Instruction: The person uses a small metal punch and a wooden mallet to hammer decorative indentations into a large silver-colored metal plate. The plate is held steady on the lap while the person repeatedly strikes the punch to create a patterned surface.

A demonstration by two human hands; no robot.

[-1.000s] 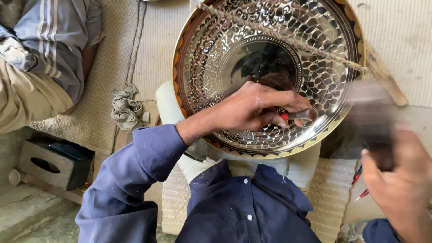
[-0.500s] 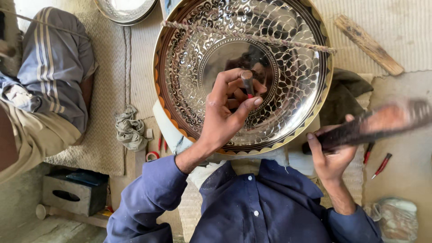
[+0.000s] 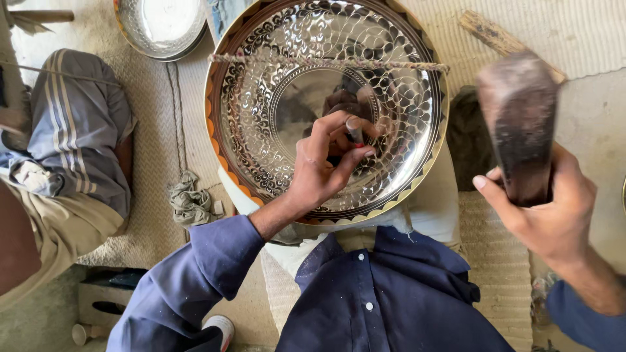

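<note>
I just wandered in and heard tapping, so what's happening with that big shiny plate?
A person in a blue shirt has a large patterned metal plate propped against the lap. The left hand pinches a small metal punch in its fingers, tip set on the plate's face. The right hand grips a dark hammer-like block, raised off to the side. A cord stretches across the plate. Another person sits at the left beside a smaller metal dish.
</note>
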